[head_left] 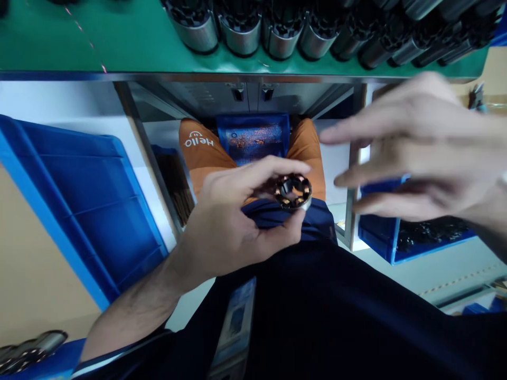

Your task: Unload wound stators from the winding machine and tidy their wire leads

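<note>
My left hand (237, 216) is closed round a small round motor stator (293, 191), a metal ring with a black insert and copper windings, held between thumb and fingers over my lap. My right hand (412, 158) hovers to the right of it, fingers stretched out and apart, holding nothing, slightly blurred. It is a short gap away from the stator. A row of several similar metal cylinders with black inserts (241, 26) stands on the green bench mat (119, 42) at the top.
A large blue bin (91, 206) sits at the left. A smaller blue bin (415, 237) with dark parts lies under my right hand. Another blue tray (253, 137) with copper-coloured bits sits between orange-clad knees (198, 150) below the bench edge.
</note>
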`<state>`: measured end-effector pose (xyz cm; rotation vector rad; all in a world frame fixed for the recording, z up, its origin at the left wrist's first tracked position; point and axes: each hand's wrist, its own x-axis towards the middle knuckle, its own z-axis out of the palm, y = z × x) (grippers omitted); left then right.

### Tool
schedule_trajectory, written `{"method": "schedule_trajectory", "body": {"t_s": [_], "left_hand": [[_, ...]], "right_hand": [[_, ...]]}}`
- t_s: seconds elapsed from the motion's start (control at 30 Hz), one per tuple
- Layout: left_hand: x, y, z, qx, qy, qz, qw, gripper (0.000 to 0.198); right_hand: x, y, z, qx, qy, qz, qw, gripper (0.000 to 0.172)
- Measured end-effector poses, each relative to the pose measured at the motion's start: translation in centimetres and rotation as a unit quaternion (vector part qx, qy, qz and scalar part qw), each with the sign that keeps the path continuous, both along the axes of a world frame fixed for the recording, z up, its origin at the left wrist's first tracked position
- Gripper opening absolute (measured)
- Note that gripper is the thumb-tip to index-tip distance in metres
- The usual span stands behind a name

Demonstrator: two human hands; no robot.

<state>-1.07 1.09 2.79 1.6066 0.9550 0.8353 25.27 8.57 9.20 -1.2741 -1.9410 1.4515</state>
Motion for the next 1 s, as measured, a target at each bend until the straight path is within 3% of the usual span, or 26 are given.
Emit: {"method": "schedule_trajectory", "body": {"t_s": [0.07,0.13,0.2,0.27,0.37,0.47,0.53,0.6,0.67,0.73,0.83,0.9,1.0], "left_hand": [[-0.2,-0.2,0.0,0.093,0.032,0.056,0.994,0.035],[-0.2,-0.4,-0.1,0.168,0.054,0.070,0.982,0.035],[-0.1,-0.6,-0.1,0.231,0.091,0.077,0.966,0.036],[0.1,-0.8,0.0,0.292,0.110,0.099,0.945,0.030],[0.6,-0.7,0.3,0.351,0.119,0.093,0.924,0.021],[1.1,-0.3,0.5,0.270,0.161,0.048,0.948,0.029],[1.2,0.1,0.5,0.160,0.135,0.030,0.977,0.032],[1.0,0.4,0.3,0.121,0.091,0.029,0.988,0.032],[0.7,0.5,0.0,0.192,0.072,0.045,0.978,0.031],[0.5,0.2,-0.1,0.250,0.072,0.054,0.964,0.026],[0.9,-1.1,0.0,0.196,0.099,0.058,0.974,0.019],[1.4,-2.0,0.2,0.140,0.105,0.061,0.983,0.023],[2.1,-2.5,0.3,0.111,0.097,0.056,0.987,0.025]], "right_hand": [[0.6,0.1,-0.9,-0.063,0.006,0.087,0.994,0.028],[0.8,-0.1,-2.1,-0.212,0.038,0.100,0.971,0.036],[0.6,-0.4,-3.3,-0.301,0.052,0.087,0.948,0.042],[0.2,-0.8,-4.0,-0.298,0.049,0.077,0.950,0.044],[-0.1,-1.4,-3.3,-0.188,0.020,0.116,0.975,0.037],[0.0,-2.0,-1.5,-0.068,-0.026,0.137,0.988,0.029],[0.5,-1.9,-0.4,-0.028,-0.035,0.138,0.989,0.032],[1.3,-1.4,0.2,-0.011,-0.028,0.135,0.990,0.030],[2.2,-0.6,0.0,-0.061,-0.002,0.109,0.992,0.028],[2.7,-0.1,-0.8,-0.193,0.037,0.074,0.978,0.032],[2.6,-0.2,-2.5,-0.382,0.072,0.091,0.917,0.036],[2.1,-0.6,-3.2,-0.401,0.070,0.135,0.903,0.040],[1.4,-1.4,-3.2,-0.266,0.023,0.150,0.952,0.047]]}}
